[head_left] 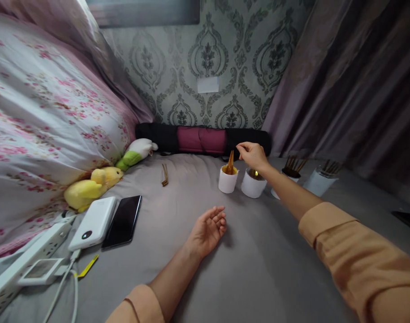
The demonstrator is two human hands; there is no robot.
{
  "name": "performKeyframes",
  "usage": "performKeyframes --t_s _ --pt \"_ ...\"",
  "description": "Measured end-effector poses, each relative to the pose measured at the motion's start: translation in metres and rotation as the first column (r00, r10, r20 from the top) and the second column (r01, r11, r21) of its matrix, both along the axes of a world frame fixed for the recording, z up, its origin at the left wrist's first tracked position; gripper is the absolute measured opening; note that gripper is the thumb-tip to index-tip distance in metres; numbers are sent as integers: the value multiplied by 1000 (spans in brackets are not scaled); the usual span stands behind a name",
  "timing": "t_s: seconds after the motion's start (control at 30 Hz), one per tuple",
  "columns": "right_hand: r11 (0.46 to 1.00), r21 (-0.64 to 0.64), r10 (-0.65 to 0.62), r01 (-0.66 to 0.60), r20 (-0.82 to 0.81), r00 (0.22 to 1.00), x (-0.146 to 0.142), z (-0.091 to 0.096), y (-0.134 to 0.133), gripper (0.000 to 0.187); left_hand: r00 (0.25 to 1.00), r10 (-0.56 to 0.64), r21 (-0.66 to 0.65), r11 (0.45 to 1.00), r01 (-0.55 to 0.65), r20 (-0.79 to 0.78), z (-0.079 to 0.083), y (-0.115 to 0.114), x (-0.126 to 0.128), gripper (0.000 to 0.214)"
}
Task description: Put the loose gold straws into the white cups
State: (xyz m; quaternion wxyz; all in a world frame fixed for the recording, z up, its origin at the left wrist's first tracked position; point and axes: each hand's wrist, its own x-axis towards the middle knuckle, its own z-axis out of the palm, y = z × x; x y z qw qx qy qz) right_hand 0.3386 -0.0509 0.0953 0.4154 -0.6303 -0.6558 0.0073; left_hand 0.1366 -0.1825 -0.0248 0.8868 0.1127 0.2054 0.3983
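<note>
My right hand (253, 154) is raised above two white-wrapped cups, thumb and fingertips pinched together. Whatever lies between those fingertips is too small to make out. Just below and left of it, one white cup (227, 183) holds upright gold-coloured pointed pieces (230, 165). Under the wrist stands a second white cup (253, 187) with a shiny gold inside. My left hand (209, 229) rests palm up on the grey sheet, its fingers loosely curled and holding nothing. Farther left on the sheet lies a slim gold-coloured piece with two thin legs (165, 175).
Behind my right forearm are a dark-mouthed cup (291, 172) and a white container (321, 181), both with thin brown sticks. A black phone (122, 222), white power bank (93, 222), power strip (30, 255) and yellow plush toy (92, 188) lie left. A black-and-maroon roll (201, 140) lines the wall.
</note>
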Motion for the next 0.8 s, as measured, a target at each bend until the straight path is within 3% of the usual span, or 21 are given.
performKeyframes --t_s 0.53,0.8 --pt "995 17 100 -99 -258 961 8 -21 -44 31 993 120 32 992 -120 4 2 -5 -3 19" --pt "988 24 149 -150 -322 935 -4 -48 -60 28 991 133 43 990 -132 -25 0 -6 -2 19"
